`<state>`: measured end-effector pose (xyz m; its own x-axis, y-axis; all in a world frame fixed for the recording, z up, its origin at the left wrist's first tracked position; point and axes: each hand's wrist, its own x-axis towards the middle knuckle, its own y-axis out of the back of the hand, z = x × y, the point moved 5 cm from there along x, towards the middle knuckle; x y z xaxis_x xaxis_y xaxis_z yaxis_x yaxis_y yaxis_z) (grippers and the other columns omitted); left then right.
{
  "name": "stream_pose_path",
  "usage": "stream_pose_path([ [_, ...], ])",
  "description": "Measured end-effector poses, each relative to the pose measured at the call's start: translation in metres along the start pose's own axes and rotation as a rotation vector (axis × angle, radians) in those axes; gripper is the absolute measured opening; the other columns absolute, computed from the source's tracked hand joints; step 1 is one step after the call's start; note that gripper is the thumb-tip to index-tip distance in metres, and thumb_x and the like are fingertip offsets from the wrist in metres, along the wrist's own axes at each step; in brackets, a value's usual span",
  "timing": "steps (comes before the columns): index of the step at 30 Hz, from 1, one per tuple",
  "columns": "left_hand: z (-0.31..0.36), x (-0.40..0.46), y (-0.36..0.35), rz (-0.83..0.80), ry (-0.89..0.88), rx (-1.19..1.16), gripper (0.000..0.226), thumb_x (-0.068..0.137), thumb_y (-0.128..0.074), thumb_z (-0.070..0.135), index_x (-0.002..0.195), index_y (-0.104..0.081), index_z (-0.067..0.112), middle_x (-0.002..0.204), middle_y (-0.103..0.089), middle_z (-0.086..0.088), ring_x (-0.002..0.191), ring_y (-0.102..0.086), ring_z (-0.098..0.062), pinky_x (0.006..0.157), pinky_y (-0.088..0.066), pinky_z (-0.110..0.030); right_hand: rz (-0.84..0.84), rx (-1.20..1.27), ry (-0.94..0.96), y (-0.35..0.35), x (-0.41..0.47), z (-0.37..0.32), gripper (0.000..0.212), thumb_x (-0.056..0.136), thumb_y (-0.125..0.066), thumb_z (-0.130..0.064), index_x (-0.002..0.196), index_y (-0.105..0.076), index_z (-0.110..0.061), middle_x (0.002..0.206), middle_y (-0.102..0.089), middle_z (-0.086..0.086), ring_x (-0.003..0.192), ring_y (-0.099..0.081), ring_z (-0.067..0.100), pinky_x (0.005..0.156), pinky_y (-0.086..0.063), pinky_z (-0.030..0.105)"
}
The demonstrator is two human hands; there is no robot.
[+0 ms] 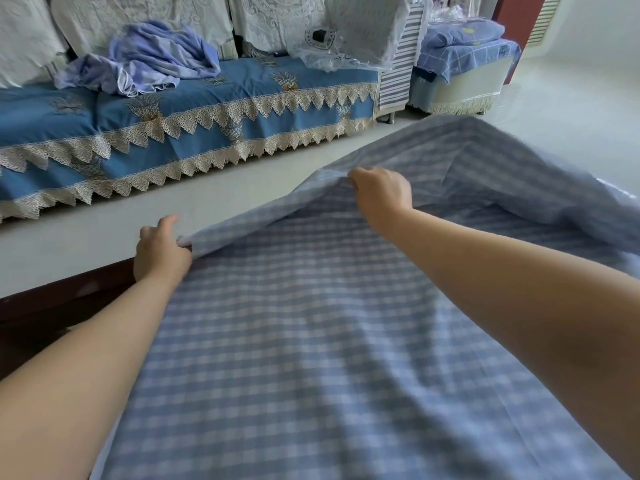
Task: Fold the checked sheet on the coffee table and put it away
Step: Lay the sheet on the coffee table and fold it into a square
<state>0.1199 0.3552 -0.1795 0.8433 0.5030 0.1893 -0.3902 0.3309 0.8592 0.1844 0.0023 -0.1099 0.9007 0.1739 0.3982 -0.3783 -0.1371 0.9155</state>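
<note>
So you've got the checked sheet [311, 341] spread over most of the coffee table [52, 303], which only shows as a dark wooden edge at the lower left, with the far end of the cloth lifted up off the surface. Your left hand [161, 251] is pinched tight on the edge of the fabric right at the table's side, and your right hand [379, 195] is closed on the same edge further along and higher up, so both hands are clamped on cloth, not just resting on it. That spacing makes sense: 2 grip points along 1 edge keep it taut so it carries over in a straight line instead of sagging in the middle. The raised flap shows the paler underside, so I'd guess you're early in the folding, maybe on the first fold, bringing that edge across the rest of the sheet. The cloth on the right is bunched and humped, so it'll probably need smoothing or the fold comes out crooked. The sofa [207, 98] is just across the floor with a crumpled blue sheet [149, 60] on it, and there's folded bedding [464, 32] on a small stool-like thing at the far right, could be where this one ends up, can't say for sure.
</note>
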Motion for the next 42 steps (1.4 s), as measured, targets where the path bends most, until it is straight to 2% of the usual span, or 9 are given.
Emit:
stream_pose_path([
  [5,-0.012,-0.007,0.001,-0.112,0.535,-0.775,0.036,0.102,-0.036,0.037,0.107,-0.061,0.010,0.092,-0.064,-0.014,0.074,-0.058,-0.028,0.061,-0.050,-0.035,0.164,-0.191,0.393,0.031,-0.019,-0.004,0.001,0.081,-0.069,-0.019,0.081,-0.068,-0.018,0.070,-0.070,0.000,0.062,-0.065,0.023,0.065,-0.041,0.030],
  [8,-0.012,-0.009,-0.007,-0.462,0.724,-1.128,0.062,0.097,-0.016,0.060,0.118,-0.051,0.013,0.106,-0.061,-0.008,0.097,-0.059,-0.027,0.084,-0.051,-0.043,-0.197,-0.313,0.634,0.009,-0.058,-0.009,0.034,0.091,-0.053,-0.050,0.078,-0.068,-0.022,0.078,-0.070,-0.003,0.071,-0.068,0.021,0.059,-0.040,0.026],
  [13,-0.006,0.003,-0.011,-0.420,0.421,-0.771,0.076,0.084,-0.067,0.005,0.147,-0.027,0.020,0.134,-0.048,-0.005,0.109,-0.056,-0.026,0.088,-0.050,-0.042,-0.132,-0.249,0.079,0.029,-0.032,0.048,0.069,0.089,-0.029,-0.067,0.139,-0.042,-0.022,0.156,-0.026,0.009,0.142,-0.025,0.032,0.114,-0.017,0.050],
  [16,-0.007,0.009,-0.013,-0.227,0.297,-0.541,0.081,0.068,-0.070,0.001,0.142,-0.040,0.016,0.138,-0.048,-0.014,0.120,-0.052,-0.031,0.101,-0.046,-0.042,-0.577,-0.093,-0.282,0.017,-0.022,0.071,0.106,0.079,-0.049,-0.074,0.152,0.000,-0.015,0.158,-0.014,0.016,0.137,-0.034,0.038,0.108,-0.035,0.048],
  [21,0.010,-0.014,-0.017,-0.235,0.221,-0.125,0.063,0.083,-0.064,0.014,0.141,-0.042,0.017,0.150,-0.030,-0.015,0.133,-0.035,-0.035,0.105,-0.035,-0.036,-0.676,-0.131,-0.131,0.023,-0.052,0.054,0.028,0.091,-0.057,-0.032,0.116,-0.052,-0.018,0.109,-0.053,0.001,0.098,-0.053,0.022,0.088,-0.045,0.032],
  [25,0.040,-0.043,0.013,0.079,-0.141,-0.087,0.062,0.090,-0.055,0.017,0.146,-0.030,0.009,0.155,-0.023,-0.016,0.140,-0.023,-0.037,0.114,-0.024,-0.046,0.007,-0.024,0.069,0.052,-0.114,0.050,0.022,0.079,-0.063,-0.017,0.100,-0.060,-0.011,0.104,-0.058,0.011,0.093,-0.058,0.031,0.071,-0.045,0.036],
  [29,0.068,-0.073,0.041,0.367,-0.445,-0.261,0.048,0.098,-0.040,0.021,0.142,-0.037,0.000,0.147,-0.039,-0.021,0.136,-0.036,-0.034,0.113,-0.026,-0.038,0.114,0.042,0.481,0.047,-0.190,0.042,0.044,0.090,-0.044,-0.056,0.079,-0.066,-0.019,0.075,-0.064,0.001,0.061,-0.063,0.025,0.050,-0.044,0.029],
  [35,0.140,-0.099,0.032,-0.153,-0.690,-0.211,0.107,0.076,-0.009,0.086,0.144,-0.038,0.009,0.147,-0.043,-0.014,0.137,-0.037,-0.030,0.112,-0.027,-0.041,-0.219,0.132,0.157,0.067,-0.127,0.058,0.088,0.081,-0.034,-0.076,0.151,-0.011,-0.028,0.160,-0.011,-0.002,0.145,-0.019,0.022,0.116,-0.023,0.049],
  [42,0.216,-0.157,0.009,-0.354,-0.959,0.221,0.108,0.062,-0.011,0.095,0.152,-0.011,0.034,0.161,-0.007,0.006,0.147,-0.010,-0.020,0.117,-0.012,-0.043,-0.693,-0.062,0.239,-0.009,-0.132,0.010,0.095,0.084,-0.063,-0.040,0.151,0.004,-0.032,0.159,0.004,-0.008,0.133,-0.036,0.033,0.102,-0.041,0.045],
])
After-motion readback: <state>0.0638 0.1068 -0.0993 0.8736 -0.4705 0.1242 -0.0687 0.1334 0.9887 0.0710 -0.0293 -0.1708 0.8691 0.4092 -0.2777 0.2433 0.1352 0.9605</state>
